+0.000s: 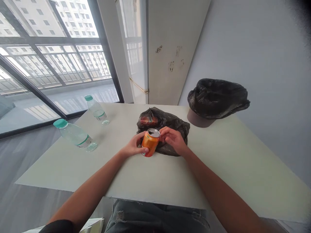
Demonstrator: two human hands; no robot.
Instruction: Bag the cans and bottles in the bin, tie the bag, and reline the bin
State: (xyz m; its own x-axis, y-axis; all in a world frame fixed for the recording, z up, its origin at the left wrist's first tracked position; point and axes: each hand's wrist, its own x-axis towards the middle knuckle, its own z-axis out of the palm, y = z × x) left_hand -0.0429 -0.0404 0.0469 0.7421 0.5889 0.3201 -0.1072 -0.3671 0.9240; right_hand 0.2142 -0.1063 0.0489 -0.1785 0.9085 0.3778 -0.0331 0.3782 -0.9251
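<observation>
An orange drink can (150,144) stands near the middle of the table, leaning slightly, with its silver top facing up and a dark opening in it. My left hand (134,145) is wrapped around its left side, thumb in front. At the can's upper right is my right hand (174,139), its fingers loosely bent and apart, the tips close to the rim; whether they touch it I cannot tell. Behind both hands lies a thin black plastic bag (173,124). A red can (148,121) shows through the bag's left part.
Two clear bottles with green caps, a nearer bottle (75,136) and a farther bottle (96,109), stand on the white table (116,184) at the left. A bin lined with a black bag (217,98) sits back right. Beyond are a cabinet (167,35) and glass doors.
</observation>
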